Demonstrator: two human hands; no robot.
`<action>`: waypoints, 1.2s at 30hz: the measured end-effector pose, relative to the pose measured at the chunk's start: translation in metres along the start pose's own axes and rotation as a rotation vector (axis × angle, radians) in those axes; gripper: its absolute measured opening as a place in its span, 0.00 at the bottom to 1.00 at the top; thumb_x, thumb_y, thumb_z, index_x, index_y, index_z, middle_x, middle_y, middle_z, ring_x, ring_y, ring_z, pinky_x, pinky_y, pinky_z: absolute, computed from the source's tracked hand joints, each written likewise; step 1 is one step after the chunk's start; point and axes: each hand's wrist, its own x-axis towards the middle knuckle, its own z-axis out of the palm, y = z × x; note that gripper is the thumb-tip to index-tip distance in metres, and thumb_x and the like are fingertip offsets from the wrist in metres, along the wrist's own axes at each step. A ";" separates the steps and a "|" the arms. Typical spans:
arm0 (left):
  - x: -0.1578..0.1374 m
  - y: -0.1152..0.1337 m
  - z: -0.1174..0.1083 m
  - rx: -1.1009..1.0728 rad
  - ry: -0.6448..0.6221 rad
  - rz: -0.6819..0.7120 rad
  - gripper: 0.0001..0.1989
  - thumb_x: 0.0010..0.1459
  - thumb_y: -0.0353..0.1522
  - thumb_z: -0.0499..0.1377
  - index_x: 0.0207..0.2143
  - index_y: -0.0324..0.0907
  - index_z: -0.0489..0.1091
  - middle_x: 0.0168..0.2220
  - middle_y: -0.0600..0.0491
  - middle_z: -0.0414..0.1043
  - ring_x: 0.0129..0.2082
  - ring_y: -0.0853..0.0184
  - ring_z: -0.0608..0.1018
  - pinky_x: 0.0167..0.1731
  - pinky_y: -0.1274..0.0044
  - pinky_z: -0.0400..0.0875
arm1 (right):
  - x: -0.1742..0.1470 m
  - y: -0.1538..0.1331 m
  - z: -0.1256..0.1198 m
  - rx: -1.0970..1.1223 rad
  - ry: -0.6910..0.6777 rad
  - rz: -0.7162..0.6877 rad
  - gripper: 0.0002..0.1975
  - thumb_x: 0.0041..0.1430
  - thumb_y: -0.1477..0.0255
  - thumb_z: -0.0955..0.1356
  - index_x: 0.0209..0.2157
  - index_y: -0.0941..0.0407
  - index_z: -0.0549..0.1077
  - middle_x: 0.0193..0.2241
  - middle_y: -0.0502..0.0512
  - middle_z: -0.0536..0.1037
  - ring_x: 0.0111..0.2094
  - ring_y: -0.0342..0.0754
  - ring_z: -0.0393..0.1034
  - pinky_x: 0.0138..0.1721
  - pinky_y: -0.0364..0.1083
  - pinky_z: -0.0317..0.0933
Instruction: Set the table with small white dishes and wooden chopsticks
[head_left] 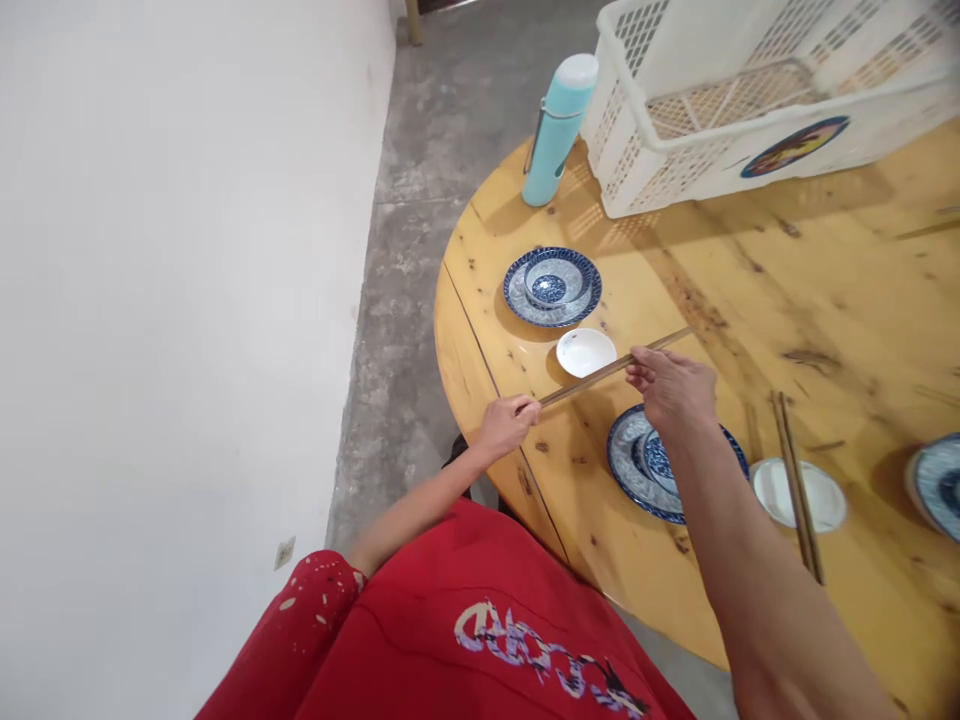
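A pair of wooden chopsticks (589, 381) is stretched between my two hands, slanting up to the right. My left hand (508, 420) is closed round their near end by the table's edge. Farther along, the fingers of my right hand (673, 385) pinch them around the middle, and the far tips stick out past it. Just behind the chopsticks sits a small white bowl (585, 350). Beyond that is a blue-patterned plate (514, 295) with a matching bowl (551, 285) on it. Under my right forearm a second blue plate (624, 470) with a bowl is partly covered.
On the right, another pair of chopsticks (796, 480) rests across a white dish (832, 500). Part of more blue tableware (941, 485) shows at the right edge. A light-blue thermos (559, 130) stands beside a white plastic crate (630, 170) at the back of the wooden table (750, 290).
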 end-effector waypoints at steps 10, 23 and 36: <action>0.065 -0.011 0.001 -0.035 -0.104 -0.061 0.14 0.61 0.36 0.51 0.32 0.40 0.74 0.30 0.54 0.76 0.30 0.71 0.74 0.33 0.81 0.65 | 0.059 0.001 0.026 -0.130 0.080 0.076 0.09 0.54 0.85 0.71 0.23 0.62 0.72 0.17 0.50 0.70 0.17 0.37 0.65 0.19 0.34 0.62; 0.060 -0.021 0.003 -0.069 -0.082 -0.165 0.14 0.61 0.38 0.51 0.30 0.40 0.72 0.28 0.55 0.73 0.26 0.72 0.70 0.27 0.80 0.61 | 0.077 0.012 0.024 -0.174 -0.005 0.105 0.12 0.52 0.84 0.73 0.20 0.60 0.71 0.16 0.47 0.64 0.18 0.35 0.49 0.16 0.39 0.40; 0.055 -0.014 -0.005 -0.070 -0.029 -0.185 0.13 0.61 0.37 0.52 0.32 0.40 0.74 0.29 0.55 0.75 0.28 0.72 0.72 0.28 0.81 0.61 | 0.076 0.013 0.022 -0.163 -0.099 0.148 0.11 0.54 0.83 0.72 0.20 0.60 0.71 0.13 0.44 0.57 0.17 0.35 0.40 0.16 0.40 0.33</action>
